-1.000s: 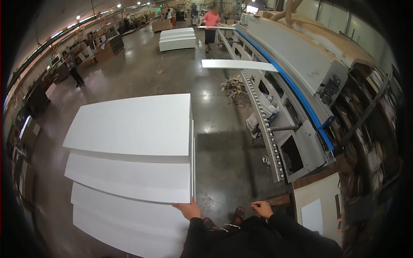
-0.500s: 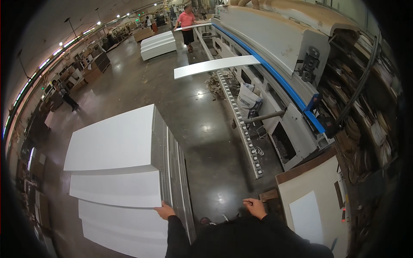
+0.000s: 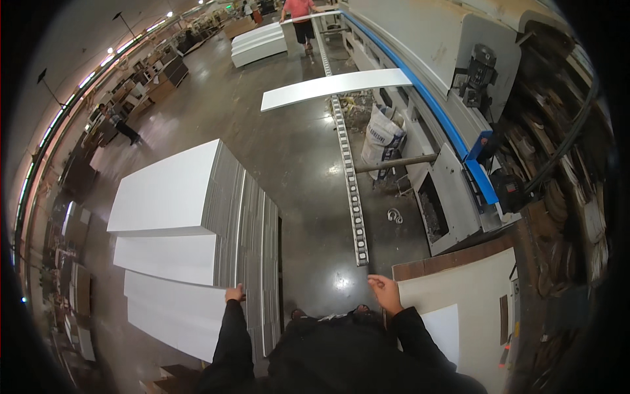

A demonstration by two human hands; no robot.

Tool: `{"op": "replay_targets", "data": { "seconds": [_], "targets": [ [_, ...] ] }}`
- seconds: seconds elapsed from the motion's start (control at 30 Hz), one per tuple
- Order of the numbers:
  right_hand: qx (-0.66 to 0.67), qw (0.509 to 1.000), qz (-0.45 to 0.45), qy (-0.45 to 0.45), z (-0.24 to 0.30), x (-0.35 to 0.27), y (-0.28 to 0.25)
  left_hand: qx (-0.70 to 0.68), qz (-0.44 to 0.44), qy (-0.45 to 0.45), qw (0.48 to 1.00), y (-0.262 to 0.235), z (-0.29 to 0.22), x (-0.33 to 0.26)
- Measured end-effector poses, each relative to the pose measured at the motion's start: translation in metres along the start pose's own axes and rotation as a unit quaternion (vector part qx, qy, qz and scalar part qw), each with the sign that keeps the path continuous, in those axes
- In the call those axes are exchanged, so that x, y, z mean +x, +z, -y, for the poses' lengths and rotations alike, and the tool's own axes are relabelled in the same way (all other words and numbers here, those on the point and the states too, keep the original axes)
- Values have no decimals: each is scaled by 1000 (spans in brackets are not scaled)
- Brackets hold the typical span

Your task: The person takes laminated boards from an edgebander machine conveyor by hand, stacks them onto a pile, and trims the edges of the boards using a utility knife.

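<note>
A tall stepped stack of white panels (image 3: pixel 164 190) stands to my left, its layered grey edges facing the aisle. At the near corner of its middle step, my left hand (image 3: pixel 235 293) is closed on a white panel's edge, thumb on top; part of the fingers is hidden. My right hand (image 3: pixel 386 294) hovers in front of me, beside the light-topped table. Its fingers are curled together and nothing shows in them. Ahead, one long white panel (image 3: pixel 328 88) lies across the roller rail (image 3: pixel 349 177) and reaches the blue strip of the machine.
A large grey machine with a blue strip (image 3: pixel 482 180) runs along the right. The table (image 3: pixel 485 282) at right carries a white sheet. A white sack (image 3: pixel 382 134) stands behind the rail. A person in a pink shirt (image 3: pixel 300 10) is at the far end, near another panel stack (image 3: pixel 259 49).
My view has shifted, showing more of the stack's side. My left hand has moved along the stack's edge, away from my body. My right hand stays loosely curled near the table.
</note>
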State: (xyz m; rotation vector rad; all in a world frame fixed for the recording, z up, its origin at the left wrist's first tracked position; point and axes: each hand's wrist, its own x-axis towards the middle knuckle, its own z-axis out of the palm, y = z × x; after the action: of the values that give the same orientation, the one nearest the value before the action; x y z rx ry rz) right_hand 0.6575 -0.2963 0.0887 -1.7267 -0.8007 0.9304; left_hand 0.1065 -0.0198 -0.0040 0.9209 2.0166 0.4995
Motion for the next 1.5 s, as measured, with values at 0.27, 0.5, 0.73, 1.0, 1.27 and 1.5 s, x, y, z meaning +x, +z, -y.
{"op": "replay_targets", "data": {
  "seconds": [0.27, 0.5, 0.73, 1.0, 1.27, 1.5],
  "targets": [
    [27, 999, -34, 3, 0, 34, -35, 278, 153, 139, 938, 126, -62, -78],
    [43, 994, -96, 29, 6, 30, -48, 372, 155, 289, 868, 209, -239, -70],
    [12, 980, -183, 82, 37, 32, -50, 356, 14, 499, 790, 303, -410, 17],
    [-57, 936, -302, 174, 87, 25, -14, 460, -34, 470, 753, 352, -579, 158],
    [61, 885, -373, 273, 118, 12, 56, 524, -14, 365, 769, 402, -627, 196],
    [20, 896, -365, 252, 111, 23, 81, 501, -71, 512, 694, 491, -631, 137]
  ]
}}
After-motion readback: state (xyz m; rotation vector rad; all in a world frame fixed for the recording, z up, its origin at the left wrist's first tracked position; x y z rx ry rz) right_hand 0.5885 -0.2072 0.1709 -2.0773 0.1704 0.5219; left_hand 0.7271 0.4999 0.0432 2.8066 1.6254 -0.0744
